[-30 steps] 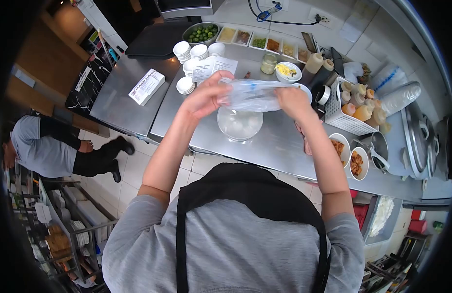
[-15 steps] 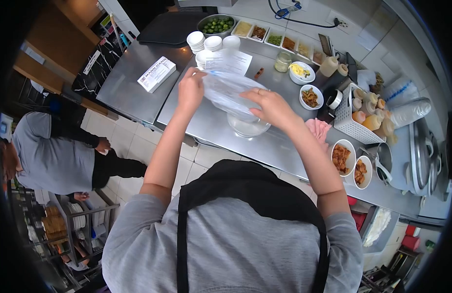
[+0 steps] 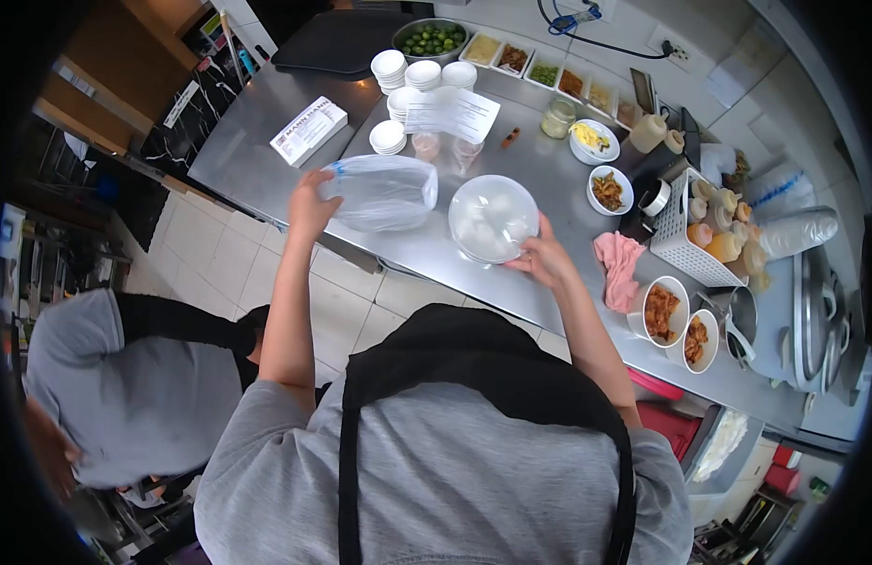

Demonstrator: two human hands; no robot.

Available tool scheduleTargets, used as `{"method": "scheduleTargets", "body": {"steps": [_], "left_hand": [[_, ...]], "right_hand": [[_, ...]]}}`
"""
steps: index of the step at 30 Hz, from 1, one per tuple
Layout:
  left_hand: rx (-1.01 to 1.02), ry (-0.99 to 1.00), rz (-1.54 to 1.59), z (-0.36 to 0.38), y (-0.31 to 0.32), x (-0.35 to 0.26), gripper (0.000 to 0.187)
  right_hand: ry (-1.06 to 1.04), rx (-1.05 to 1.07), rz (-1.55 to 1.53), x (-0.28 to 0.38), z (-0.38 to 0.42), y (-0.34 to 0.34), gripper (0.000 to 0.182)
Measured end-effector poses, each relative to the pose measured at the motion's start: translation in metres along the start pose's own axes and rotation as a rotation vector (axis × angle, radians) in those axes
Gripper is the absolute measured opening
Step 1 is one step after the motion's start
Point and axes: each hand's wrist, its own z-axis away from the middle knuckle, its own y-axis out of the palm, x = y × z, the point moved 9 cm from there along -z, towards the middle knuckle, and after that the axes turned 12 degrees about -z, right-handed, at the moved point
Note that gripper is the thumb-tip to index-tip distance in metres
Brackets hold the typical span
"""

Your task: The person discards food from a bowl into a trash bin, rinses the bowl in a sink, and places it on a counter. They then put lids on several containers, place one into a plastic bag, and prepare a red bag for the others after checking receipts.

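My left hand (image 3: 313, 204) pinches the closed-looking left end of a clear plastic bag (image 3: 384, 193), whose wide mouth faces right. On the other side, my right hand (image 3: 545, 252) grips the lower right rim of a round, see-through lidded bowl (image 3: 493, 218) with whitish contents. Bag and bowl are apart, with a narrow gap between them. Behind them, a paper slip (image 3: 459, 115) lies by stacks of small white cups (image 3: 389, 137) and two small clear cups (image 3: 425, 145).
A box (image 3: 309, 132) lies at the left on the steel counter (image 3: 247, 174). To the right stand food bowls (image 3: 609, 190), a pink cloth (image 3: 619, 268), a white basket of bottles (image 3: 690, 254) and two tubs of meat (image 3: 660, 311). A co-worker (image 3: 125, 377) is at the left.
The bag has moved left, off the bowl, with my left hand. My right hand has gone from the bag to the bowl's rim. The co-worker has moved nearer and bent over.
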Motion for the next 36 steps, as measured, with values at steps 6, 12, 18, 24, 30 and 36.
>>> {"method": "scheduleTargets", "body": {"steps": [6, 12, 18, 24, 30, 36], "left_hand": [[0.134, 0.003, 0.165, 0.001, 0.026, -0.03, 0.059], [0.111, 0.171, 0.187, 0.002, 0.066, -0.085, 0.065], [0.354, 0.179, 0.075, 0.027, 0.162, -0.114, 0.069], [0.384, 0.164, 0.044, 0.031, 0.168, -0.112, 0.07], [0.331, 0.148, 0.216, 0.044, 0.17, -0.103, 0.076], [0.351, 0.037, 0.722, 0.067, 0.164, -0.094, 0.086]], "right_hand": [[-0.104, -0.071, -0.125, 0.008, 0.03, -0.027, 0.072], [-0.178, -0.077, -0.08, 0.043, 0.085, -0.05, 0.072], [-0.26, -0.105, -0.008, 0.077, 0.117, -0.044, 0.077], [-0.194, 0.047, -0.119, 0.066, 0.095, 0.001, 0.071], [-0.142, 0.179, -0.265, 0.028, 0.029, 0.048, 0.068], [-0.11, 0.168, -0.317, -0.013, -0.022, 0.049, 0.07]]}}
